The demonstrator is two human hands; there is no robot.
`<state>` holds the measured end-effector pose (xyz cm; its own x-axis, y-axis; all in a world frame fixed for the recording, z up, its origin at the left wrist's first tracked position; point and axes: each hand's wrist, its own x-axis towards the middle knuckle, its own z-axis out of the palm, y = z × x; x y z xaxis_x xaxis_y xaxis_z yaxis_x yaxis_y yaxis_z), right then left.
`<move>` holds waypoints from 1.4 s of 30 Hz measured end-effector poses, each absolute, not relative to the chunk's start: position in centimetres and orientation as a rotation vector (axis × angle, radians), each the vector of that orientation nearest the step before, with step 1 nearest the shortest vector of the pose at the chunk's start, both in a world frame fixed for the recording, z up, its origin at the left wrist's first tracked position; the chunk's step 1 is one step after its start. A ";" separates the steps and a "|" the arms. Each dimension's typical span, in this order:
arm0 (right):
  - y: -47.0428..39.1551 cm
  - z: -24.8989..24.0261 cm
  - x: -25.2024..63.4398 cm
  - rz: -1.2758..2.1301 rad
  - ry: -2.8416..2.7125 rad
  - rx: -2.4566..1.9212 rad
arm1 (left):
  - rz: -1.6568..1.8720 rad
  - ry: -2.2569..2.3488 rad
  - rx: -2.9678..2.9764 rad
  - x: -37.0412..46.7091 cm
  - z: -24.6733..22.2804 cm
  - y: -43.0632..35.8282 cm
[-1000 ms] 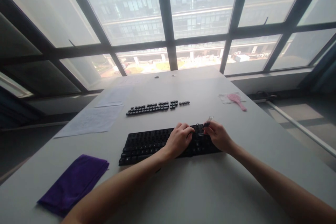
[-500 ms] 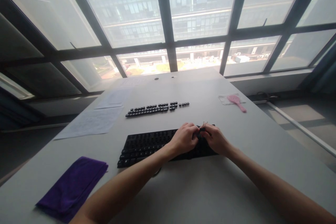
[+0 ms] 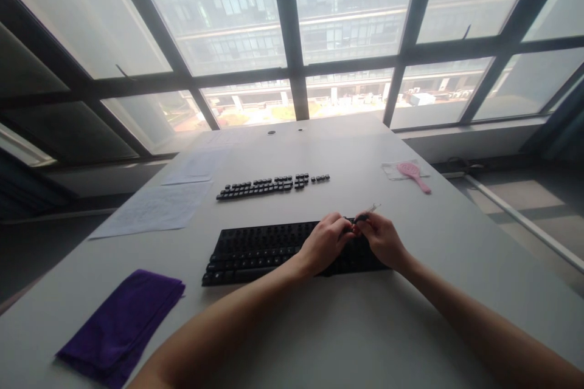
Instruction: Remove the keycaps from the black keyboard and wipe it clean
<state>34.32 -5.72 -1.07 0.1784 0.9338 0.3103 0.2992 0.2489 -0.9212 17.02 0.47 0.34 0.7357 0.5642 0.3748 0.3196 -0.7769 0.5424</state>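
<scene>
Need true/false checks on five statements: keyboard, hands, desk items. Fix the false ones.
1. The purple cloth lies left of the keyboard. True.
2. The pink item rests on the cloth. False: it lies far to the right.
3. Loose black keycaps sit beyond the keyboard, toward the window. True.
4. The left hand and right hand are wide apart. False: they are close together.
5. The right hand holds a wire-ended tool. True.

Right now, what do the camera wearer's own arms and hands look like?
Left hand and right hand: both ungloved. Left forearm and right forearm: no sleeves on the visible parts, no watch or bracelet showing. Rings: too small to tell.
</scene>
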 end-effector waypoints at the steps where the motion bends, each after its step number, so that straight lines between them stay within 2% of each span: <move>1: -5.8 -1.1 34.2 0.654 -1.366 -1.297 | 0.759 0.672 2.477 17.0 0.4 0.4; 6: -5.9 -1.4 33.9 0.550 -1.407 -1.359 | 0.795 0.626 2.497 16.6 0.6 0.4; 11: -5.8 -1.0 34.0 0.616 -1.336 -1.332 | 0.759 0.557 2.648 16.6 0.5 0.2; 15: -5.7 -0.7 34.0 0.669 -1.288 -1.298 | 0.875 0.579 2.566 16.5 1.2 0.0; 21: -5.5 -0.9 33.8 0.709 -1.249 -1.244 | 0.964 0.825 2.304 15.7 3.3 5.6; 25: -5.5 -1.0 33.9 0.707 -1.274 -1.238 | 0.842 1.031 2.491 14.8 3.3 11.9; 29: -5.4 -1.1 34.0 0.704 -1.298 -1.251 | 0.719 1.036 2.644 14.4 2.4 15.6; 36: -5.5 -0.9 34.1 0.714 -1.292 -1.259 | 0.557 0.986 2.814 14.9 1.0 17.7; 42: -5.5 -1.0 34.2 0.733 -1.290 -1.258 | 0.551 1.013 2.863 14.7 0.5 18.7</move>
<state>34.17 -5.47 -0.96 0.2053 0.9366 0.2840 0.2351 0.2345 -0.9433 14.68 18.65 0.49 0.7211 0.6182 0.3128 0.5986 -0.7832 0.1678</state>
